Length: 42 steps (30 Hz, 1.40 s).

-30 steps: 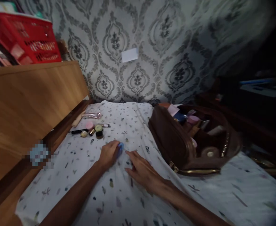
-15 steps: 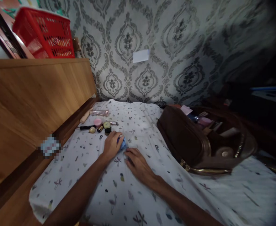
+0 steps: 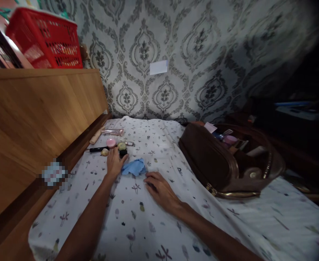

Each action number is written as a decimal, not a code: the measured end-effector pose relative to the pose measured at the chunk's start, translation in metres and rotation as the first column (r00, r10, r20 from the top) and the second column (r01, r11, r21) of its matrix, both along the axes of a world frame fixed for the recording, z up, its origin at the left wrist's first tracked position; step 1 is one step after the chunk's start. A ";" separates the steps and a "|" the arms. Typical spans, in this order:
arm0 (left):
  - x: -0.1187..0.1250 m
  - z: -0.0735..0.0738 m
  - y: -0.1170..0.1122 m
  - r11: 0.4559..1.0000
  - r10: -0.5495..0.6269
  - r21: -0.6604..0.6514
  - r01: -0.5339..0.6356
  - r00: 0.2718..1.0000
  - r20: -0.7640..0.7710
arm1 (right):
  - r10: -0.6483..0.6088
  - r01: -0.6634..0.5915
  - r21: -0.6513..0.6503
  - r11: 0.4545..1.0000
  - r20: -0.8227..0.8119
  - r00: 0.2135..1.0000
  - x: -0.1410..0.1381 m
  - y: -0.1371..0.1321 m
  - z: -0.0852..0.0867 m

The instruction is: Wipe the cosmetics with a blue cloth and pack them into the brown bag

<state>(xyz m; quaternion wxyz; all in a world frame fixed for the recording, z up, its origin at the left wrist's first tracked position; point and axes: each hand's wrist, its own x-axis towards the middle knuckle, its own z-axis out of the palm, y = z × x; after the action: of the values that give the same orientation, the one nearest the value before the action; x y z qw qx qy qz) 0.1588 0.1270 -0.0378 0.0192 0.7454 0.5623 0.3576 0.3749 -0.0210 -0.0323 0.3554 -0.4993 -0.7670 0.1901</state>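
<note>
My left hand (image 3: 114, 163) reaches over small cosmetics with thumb and fingers apart, touching or just above them. Around its fingertips lie a pink round jar (image 3: 111, 143), a jar with a pale green lid (image 3: 121, 145), a small black-lidded pot (image 3: 123, 153), a small yellowish pot (image 3: 104, 152) and a black pen-like stick (image 3: 98, 149). Between my hands a crumpled light blue cloth (image 3: 134, 167) rests on the patterned sheet (image 3: 129, 206). Beside the cloth's right edge, my right hand (image 3: 162, 192) rests with fingers curled in; something dark shows under them, too unclear to name.
On the right stands an open brown bag (image 3: 205, 159) with several items inside. A clear pinkish tube (image 3: 112, 132) and a beige tube (image 3: 95, 137) lie farther back. A wooden panel (image 3: 45, 119) borders the left, with a red basket (image 3: 48, 40) above it.
My left hand has let go of the blue cloth and moved left to the small cosmetics. The cloth now lies spread more openly. My right hand has barely moved.
</note>
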 end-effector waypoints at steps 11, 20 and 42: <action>0.018 0.021 0.017 0.963 0.189 -0.157 -0.221 0.962 -0.197 | 0.019 -0.018 0.035 0.999 -0.015 1.000 0.005 0.000 -0.003; 0.029 0.047 0.052 0.921 0.155 -0.315 -0.230 0.957 -0.247 | 0.022 -0.021 0.048 0.999 -0.012 1.000 0.006 0.001 -0.009; 0.046 0.045 -0.072 0.590 -0.436 -0.321 0.741 0.627 0.645 | -0.159 -0.092 -0.268 0.959 -0.778 0.608 0.014 0.018 -0.013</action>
<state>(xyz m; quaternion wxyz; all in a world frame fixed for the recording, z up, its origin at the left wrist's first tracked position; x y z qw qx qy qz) 0.2049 0.0551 0.0068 0.5042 0.7314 0.3225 0.3270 0.3889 -0.0030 -0.0451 0.5865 -0.4228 -0.4855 0.4914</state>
